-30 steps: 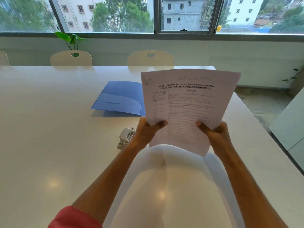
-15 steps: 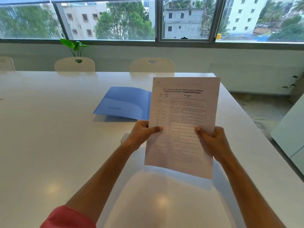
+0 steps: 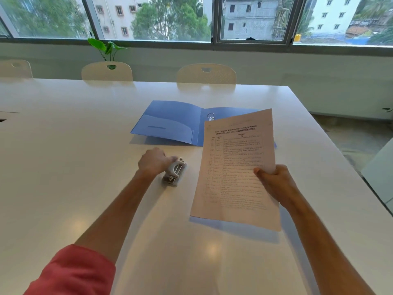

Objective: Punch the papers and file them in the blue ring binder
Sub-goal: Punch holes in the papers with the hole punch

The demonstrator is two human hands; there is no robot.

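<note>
One broad white table [image 3: 63,167] is carrying everything, its far edge lined with three pale chairs [image 3: 206,73] under a long window [image 3: 148,18], where a leafy plant [image 3: 106,48] is standing on the sill side. Beyond both grips, toward the far side of the table, the blue ring binder [image 3: 170,124] is lying open and flat, its inner pocket facing up and a metal ring [image 3: 210,116] showing at the spine; its right half is partly hidden behind the sheets. The papers [image 3: 236,171], a printed list with a bold heading and a table of rows, are being held up off the table in a slight tilt, their lower edge hanging over the surface and casting a shadow on it. The right hand [image 3: 276,184] is pinching them at the right edge, thumb lying across the printed face and the fingers curled behind. To the left of that grip, well apart from the sheets, the left hand [image 3: 154,161] is reaching down with its fingers curled around the top of the small grey hole punch [image 3: 174,172], which is sitting on the table just nearer than the binder. A red sleeve [image 3: 72,271] is covering the left upper arm at the bottom edge of the view.
</note>
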